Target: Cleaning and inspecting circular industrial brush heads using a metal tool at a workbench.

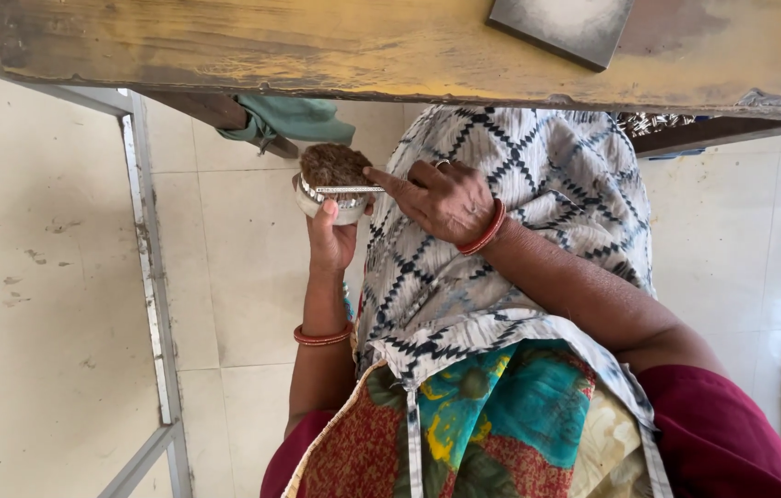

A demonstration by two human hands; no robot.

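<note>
My left hand (331, 242) holds a small metal cup (321, 198) from below, in front of my patterned apron. The cup is heaped with a brown crumbly material (333, 163). My right hand (443, 199) grips a thin flat metal strip (346, 190) and lays it across the cup's rim, under the heap. My forefinger points along the strip. Both wrists wear red bangles.
A worn yellow wooden table edge (317, 55) runs across the top, with a dark flat slab (561, 28) on it. A grey metal frame (146, 267) stands on the tiled floor at left. A green cloth (294, 118) hangs under the table.
</note>
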